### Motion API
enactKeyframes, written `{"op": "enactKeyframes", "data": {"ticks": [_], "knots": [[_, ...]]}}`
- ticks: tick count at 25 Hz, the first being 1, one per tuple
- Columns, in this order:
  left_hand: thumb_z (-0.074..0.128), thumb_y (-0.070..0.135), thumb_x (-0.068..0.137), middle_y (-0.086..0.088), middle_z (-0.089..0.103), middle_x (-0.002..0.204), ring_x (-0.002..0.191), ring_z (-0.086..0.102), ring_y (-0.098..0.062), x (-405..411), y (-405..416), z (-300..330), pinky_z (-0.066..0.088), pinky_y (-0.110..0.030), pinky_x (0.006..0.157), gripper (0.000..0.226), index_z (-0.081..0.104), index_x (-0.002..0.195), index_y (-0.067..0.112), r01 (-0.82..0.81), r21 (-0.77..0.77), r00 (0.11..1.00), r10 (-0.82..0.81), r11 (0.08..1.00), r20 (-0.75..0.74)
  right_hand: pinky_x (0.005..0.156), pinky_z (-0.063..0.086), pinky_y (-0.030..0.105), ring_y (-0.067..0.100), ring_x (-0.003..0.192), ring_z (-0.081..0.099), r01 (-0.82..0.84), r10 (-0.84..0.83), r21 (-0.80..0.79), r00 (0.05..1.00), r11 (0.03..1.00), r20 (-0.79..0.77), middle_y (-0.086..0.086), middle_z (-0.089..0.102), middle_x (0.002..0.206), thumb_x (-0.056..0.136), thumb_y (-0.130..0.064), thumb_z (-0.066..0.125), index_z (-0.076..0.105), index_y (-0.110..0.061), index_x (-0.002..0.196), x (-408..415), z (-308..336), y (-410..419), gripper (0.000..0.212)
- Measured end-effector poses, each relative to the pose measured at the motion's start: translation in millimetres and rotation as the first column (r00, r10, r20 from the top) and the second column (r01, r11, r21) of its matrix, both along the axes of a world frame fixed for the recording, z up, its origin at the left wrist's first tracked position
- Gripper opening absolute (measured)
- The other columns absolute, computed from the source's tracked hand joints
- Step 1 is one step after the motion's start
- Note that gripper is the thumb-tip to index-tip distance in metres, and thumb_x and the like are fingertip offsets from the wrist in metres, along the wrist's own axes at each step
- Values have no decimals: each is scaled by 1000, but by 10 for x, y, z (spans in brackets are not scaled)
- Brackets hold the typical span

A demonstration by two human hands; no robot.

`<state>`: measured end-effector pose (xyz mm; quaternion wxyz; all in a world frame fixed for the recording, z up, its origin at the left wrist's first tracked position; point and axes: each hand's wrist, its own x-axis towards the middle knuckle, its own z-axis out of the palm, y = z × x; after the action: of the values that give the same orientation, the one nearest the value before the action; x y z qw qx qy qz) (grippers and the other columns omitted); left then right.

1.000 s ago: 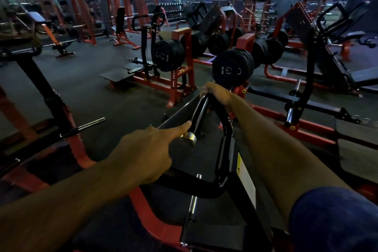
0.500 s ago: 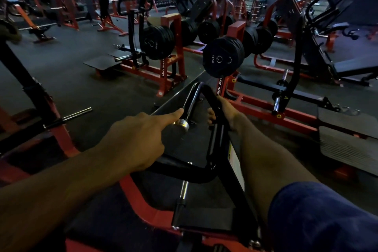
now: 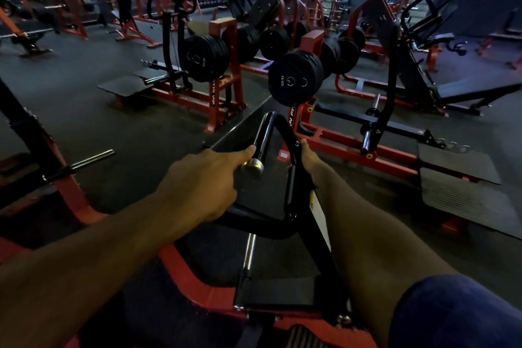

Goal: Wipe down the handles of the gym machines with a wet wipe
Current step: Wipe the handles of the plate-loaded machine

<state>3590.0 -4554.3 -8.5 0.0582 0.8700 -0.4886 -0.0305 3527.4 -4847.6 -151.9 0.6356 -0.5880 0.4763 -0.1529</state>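
Right hand [image 3: 306,157] has slid down the black handle [image 3: 291,175], gripping it; left hand [image 3: 203,186], curled, index touching. Wipe unseen — dry pass risk.

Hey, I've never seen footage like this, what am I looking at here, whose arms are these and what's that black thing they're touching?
This comes from a camera worn on a person's head, looking down at their own arms in a dim gym. The left hand points a finger at a chrome-capped bar. The right hand grips the black handle of a red-framed weight machine. No wipe is visible; it may be hidden under the right hand. Beyond stand weight plates marked 15 KG.
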Motion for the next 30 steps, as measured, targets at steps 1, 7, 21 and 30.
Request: {"op": "enactKeyframes", "data": {"ticks": [1,7,21,30], "knots": [[52,20,97,2,52,100,62,39,-5,-4,1,15,39,-30,63,80,13,154,58,0,6,1000,0,1000,-3,103,47,46,34,115,61,-7,6,-33,999,999,-33,19,63,118,105,-61,15,49,-6,145,-14,5,24,76],[53,20,97,2,50,99,63,37,-9,-10,1,8,39,-31,61,78,15,155,57,4,7,1000,-4,1000,-6,97,48,42,34,110,62,-125,22,-327,953,937,-301,24,61,123,109,-40,26,63,-3,123,-114,40,47,54],[53,18,99,-1,63,134,108,65,-23,-105,105,99,44,-31,76,57,44,150,41,46,-109,997,-39,993,69,66,50,16,7,77,64,104,-66,-623,994,775,84,2,71,94,98,-10,62,73,-11,98,151,937,413,12],[58,22,98,-1,62,94,68,51,-13,-66,99,55,41,-30,60,13,64,109,21,67,-113,995,-58,991,86,65,46,3,-6,76,61,-109,119,-837,991,536,-52,0,76,101,91,-6,71,78,-7,97,108,1195,930,9]]}}
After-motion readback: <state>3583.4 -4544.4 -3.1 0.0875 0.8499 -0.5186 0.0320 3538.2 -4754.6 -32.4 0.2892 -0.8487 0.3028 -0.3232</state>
